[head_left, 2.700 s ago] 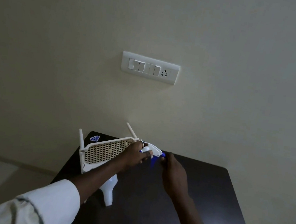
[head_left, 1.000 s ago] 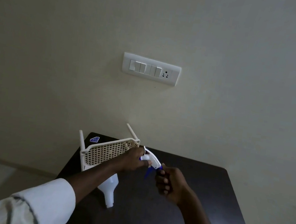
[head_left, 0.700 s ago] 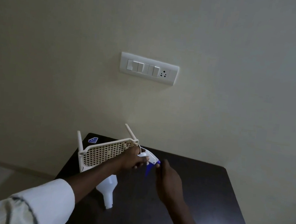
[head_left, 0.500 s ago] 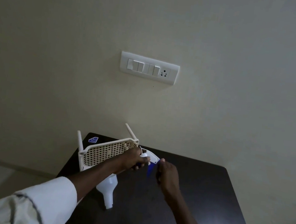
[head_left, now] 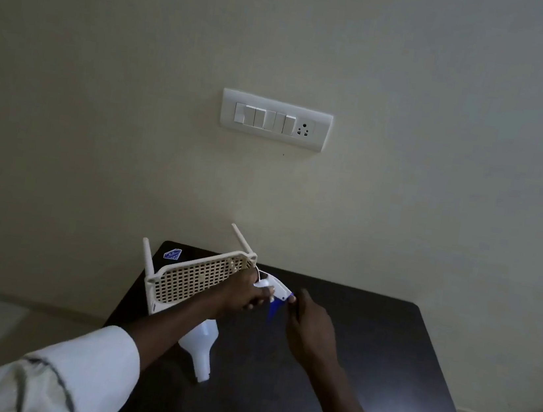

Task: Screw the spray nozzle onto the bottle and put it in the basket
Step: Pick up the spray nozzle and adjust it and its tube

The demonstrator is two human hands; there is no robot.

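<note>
White bottle (head_left: pixel 201 345) lying uncapped, nozzle (head_left: pixel 273 287) held

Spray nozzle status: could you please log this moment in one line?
spray nozzle: in left hand | right hand: at its tip | bottle: lying on table, uncapped | basket: no bottle inside

Both arms reach forward toward twelve o'clock. The left hand (head_left: pixel 242 292) is curled closed, its white sleeve (head_left: pixel 79 370) pushed back. The right hand (head_left: pixel 311 328) hovers at its three o'clock, fingers extended.
</note>
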